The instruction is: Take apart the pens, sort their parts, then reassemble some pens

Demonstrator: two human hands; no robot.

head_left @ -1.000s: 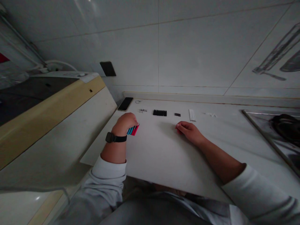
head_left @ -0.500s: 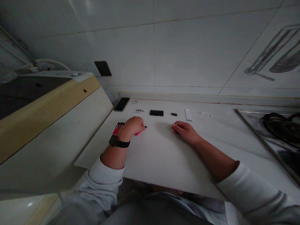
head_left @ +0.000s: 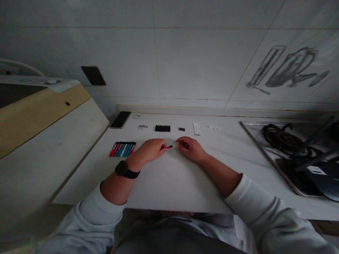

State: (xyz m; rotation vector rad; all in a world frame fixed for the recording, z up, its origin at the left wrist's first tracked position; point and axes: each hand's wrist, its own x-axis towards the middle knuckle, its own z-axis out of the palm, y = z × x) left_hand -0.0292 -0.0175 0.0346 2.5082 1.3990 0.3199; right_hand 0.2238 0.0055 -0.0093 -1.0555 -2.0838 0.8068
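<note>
My left hand (head_left: 153, 149) is closed around a slim red pen-like barrel (head_left: 168, 146); its black end points right, out past my fingertips. Most of the barrel is hidden by the fingers. My right hand (head_left: 191, 148) hovers just right of that black end, thumb and index finger apart, with nothing visible between them. Left of my left wrist, a row of red, blue and white barrels (head_left: 122, 149) with black ends lies side by side on the white countertop (head_left: 169, 183).
Along the back lie a phone (head_left: 120, 120), small metal pieces (head_left: 143, 126), a row of black cylinders (head_left: 162, 128), a small dark block (head_left: 181, 129), white sticks (head_left: 196, 129) and tiny white pieces (head_left: 213, 127). A gas stove (head_left: 280, 155) stands right, a white panel (head_left: 58, 141) left.
My left hand has moved away from the row of barrels toward the middle, carrying the red barrel. My right hand has come closer to it and its fingers have parted. The view has shifted right.
</note>
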